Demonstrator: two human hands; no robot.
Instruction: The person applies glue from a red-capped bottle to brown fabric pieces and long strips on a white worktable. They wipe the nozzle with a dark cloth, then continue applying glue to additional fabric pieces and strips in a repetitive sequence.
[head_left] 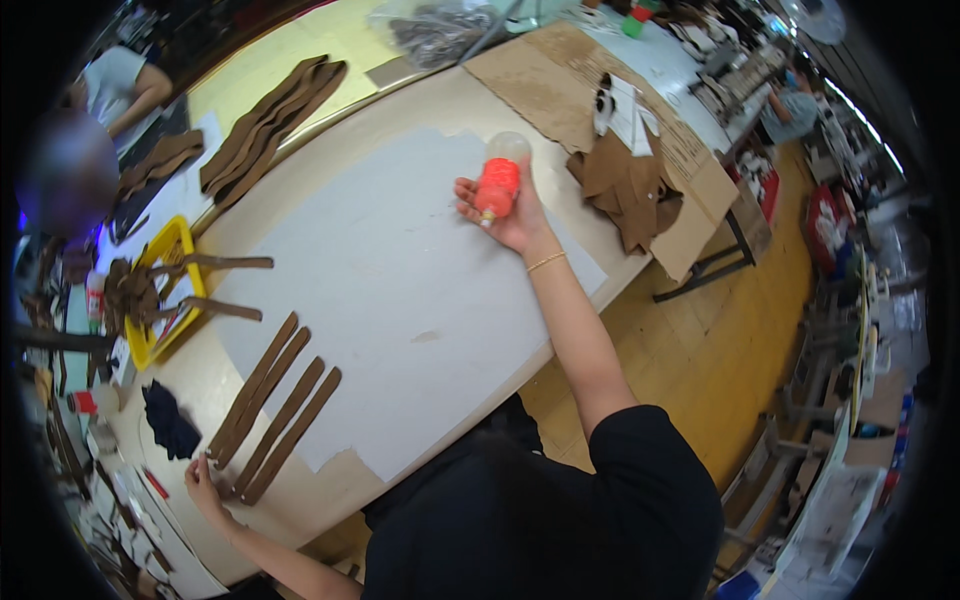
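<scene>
My right hand (515, 225) is raised over the far side of the table, its fingers wrapped round a squeeze bottle (497, 185). The bottle has a clear body and a bright orange-red band, and its narrow nozzle tilts down toward me. Low on the left, my left hand (205, 488) pinches the near end of the outermost brown strip (255, 385). Beside it lie several more flat brown strips (295, 435) with rounded ends, side by side and slanting away from me. A dark blue cloth (170, 420) lies crumpled just beyond my left hand.
A grey sheet (390, 280) covers the table's middle. On the left stands a yellow basket (150, 345) with brown strips hanging over its rim. Brown pieces (625, 185) rest on cardboard (560, 80) at the far right. Longer brown strips (270, 120) lie at the back; a person (125, 90) is far left.
</scene>
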